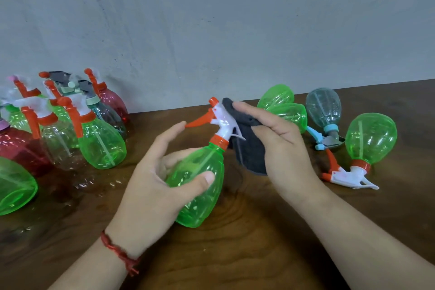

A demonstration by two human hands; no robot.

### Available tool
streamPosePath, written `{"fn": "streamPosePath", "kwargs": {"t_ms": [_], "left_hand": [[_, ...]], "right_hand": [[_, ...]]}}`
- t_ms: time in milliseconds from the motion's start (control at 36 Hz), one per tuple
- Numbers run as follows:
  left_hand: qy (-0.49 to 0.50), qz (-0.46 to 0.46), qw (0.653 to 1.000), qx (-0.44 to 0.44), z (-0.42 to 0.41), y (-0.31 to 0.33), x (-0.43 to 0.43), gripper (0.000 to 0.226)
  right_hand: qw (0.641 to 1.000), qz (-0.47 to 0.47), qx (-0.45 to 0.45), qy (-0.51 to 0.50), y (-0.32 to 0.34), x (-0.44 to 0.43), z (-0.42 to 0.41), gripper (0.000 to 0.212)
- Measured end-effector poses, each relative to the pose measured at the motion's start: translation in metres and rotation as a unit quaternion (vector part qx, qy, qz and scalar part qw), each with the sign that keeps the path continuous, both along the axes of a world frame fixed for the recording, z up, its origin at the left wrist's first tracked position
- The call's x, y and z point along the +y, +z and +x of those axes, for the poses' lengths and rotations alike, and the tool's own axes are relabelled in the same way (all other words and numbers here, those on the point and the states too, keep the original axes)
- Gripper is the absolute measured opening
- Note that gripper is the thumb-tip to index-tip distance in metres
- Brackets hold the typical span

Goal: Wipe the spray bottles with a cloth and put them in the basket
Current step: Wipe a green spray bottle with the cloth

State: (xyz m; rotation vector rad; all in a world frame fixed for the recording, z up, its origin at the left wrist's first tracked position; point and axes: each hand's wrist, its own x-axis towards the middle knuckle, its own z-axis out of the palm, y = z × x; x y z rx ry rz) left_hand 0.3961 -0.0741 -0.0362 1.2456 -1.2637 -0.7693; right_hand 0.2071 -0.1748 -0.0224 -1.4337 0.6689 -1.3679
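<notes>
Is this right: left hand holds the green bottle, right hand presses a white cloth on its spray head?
Not quite. In the head view the cloth is dark grey, not white. The left hand holds the green bottle, and the right hand presses the cloth against its spray head.

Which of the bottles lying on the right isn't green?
The grey-blue bottle with the light blue sprayer, lying farthest back near the wall. The other bottles lying on that side are all bright green, like the green one with the orange collar in front.

a dark wooden table (235, 254) stands against a scuffed grey wall (211, 19).
</notes>
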Motion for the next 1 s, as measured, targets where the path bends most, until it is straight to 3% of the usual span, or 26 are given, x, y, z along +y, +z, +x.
{"fn": "streamPosePath", "kwargs": {"t_ms": [194, 361, 472, 528, 667, 806, 944, 1000], "left_hand": [[0.06, -0.036, 0.995, 0.068, 0.006, 0.003, -0.002, 0.091], [0.067, -0.069, 0.993, 0.065, 0.005, 0.0, -0.003, 0.089], [0.056, -0.08, 0.99, 0.104, 0.004, -0.01, -0.006, 0.109], [0.069, -0.088, 0.992, 0.065, 0.004, -0.015, -0.007, 0.112], [0.152, -0.083, 0.978, -0.117, 0.017, -0.021, -0.01, 0.074], [0.167, -0.042, 0.977, -0.123, 0.016, -0.017, -0.011, 0.03], [0.172, 0.003, 0.981, -0.095, 0.009, -0.011, -0.004, 0.037], [0.156, 0.013, 0.983, -0.094, 0.002, -0.008, -0.001, 0.052]], "right_hand": [[0.998, -0.028, 0.06, -0.008, -0.007, -0.002, -0.002, 0.053], [0.993, 0.107, -0.033, -0.034, -0.006, -0.002, 0.003, 0.05], [0.979, 0.192, -0.034, 0.053, -0.014, 0.014, 0.015, 0.046], [0.972, 0.214, -0.053, 0.084, -0.016, 0.021, 0.018, 0.045], [0.968, 0.229, -0.062, 0.08, -0.014, 0.021, 0.016, 0.046], [0.969, 0.229, -0.051, 0.076, -0.014, 0.026, 0.02, 0.046], [0.967, 0.234, -0.061, 0.079, -0.014, 0.03, 0.021, 0.046], [0.967, 0.228, -0.063, 0.091, -0.012, 0.033, 0.02, 0.045]]}}
